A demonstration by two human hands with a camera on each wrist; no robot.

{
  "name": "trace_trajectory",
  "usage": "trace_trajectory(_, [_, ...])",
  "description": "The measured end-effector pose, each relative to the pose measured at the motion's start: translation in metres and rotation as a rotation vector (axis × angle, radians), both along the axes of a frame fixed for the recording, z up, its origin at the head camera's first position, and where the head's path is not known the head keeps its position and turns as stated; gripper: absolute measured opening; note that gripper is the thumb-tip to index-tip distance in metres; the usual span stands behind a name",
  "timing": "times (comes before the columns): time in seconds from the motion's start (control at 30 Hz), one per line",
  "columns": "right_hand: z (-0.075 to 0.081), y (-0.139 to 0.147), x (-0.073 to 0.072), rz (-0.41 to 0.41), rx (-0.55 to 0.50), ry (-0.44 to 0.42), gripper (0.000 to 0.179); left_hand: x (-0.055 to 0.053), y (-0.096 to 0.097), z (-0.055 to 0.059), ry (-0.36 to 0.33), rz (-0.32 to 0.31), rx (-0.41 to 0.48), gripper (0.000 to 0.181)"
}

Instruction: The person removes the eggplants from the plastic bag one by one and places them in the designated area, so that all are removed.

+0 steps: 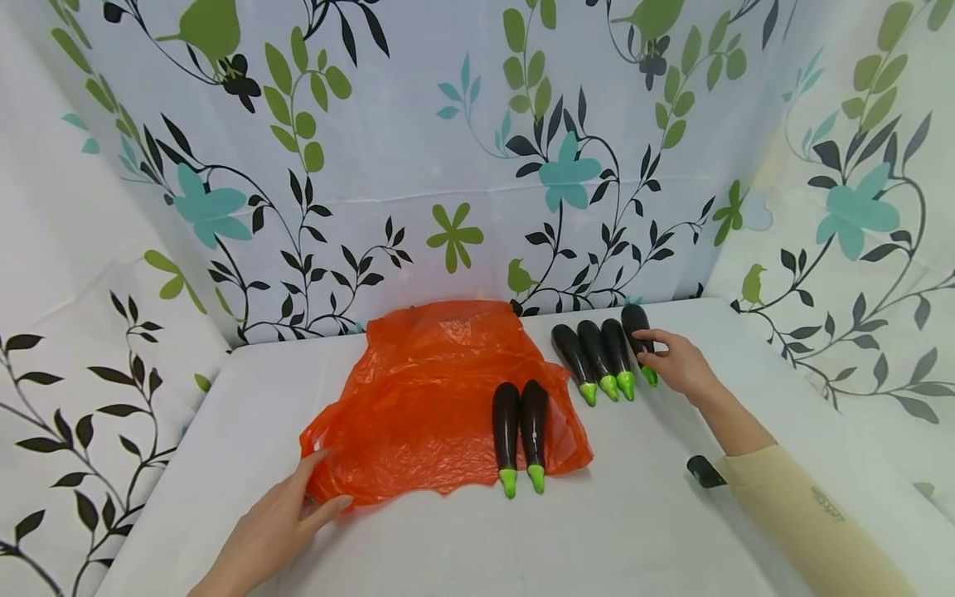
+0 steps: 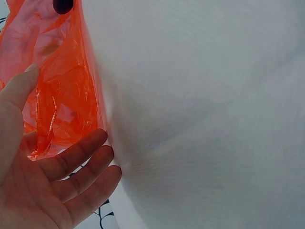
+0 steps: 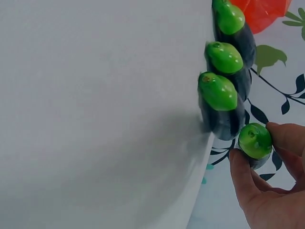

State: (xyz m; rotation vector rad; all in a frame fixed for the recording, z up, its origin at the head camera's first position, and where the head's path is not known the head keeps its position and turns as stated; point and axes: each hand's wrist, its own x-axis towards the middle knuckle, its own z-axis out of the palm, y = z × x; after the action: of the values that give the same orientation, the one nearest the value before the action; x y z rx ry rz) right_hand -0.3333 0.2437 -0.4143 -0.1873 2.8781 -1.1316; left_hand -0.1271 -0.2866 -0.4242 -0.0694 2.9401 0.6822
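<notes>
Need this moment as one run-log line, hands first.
right hand: pinching rightmost eggplant | left hand: at orange-red bag, near-left corner | two eggplants: on bag | three more: right of bag

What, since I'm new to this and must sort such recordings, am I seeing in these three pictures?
There is no machine here: a person works with two bare hands. The wide picture comes from a camera on the head, looking forward and down; the other two come from cameras on the wrists, one each.

On the white table lies a red-orange plastic bag, with two eggplants on its right part. Three more eggplants lie in a row to the right. The right hand holds another eggplant between thumb and fingers. The left hand is at the bag's near left corner, fingers loosely spread.
</notes>
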Motion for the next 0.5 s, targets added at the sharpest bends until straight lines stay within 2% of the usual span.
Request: trace_trajectory(0.5, [-0.018,0.005,-0.010,0.004,0.069,-0.026,0.047,0.000,0.001,0.000,-0.002,-0.003,0.002,0.084])
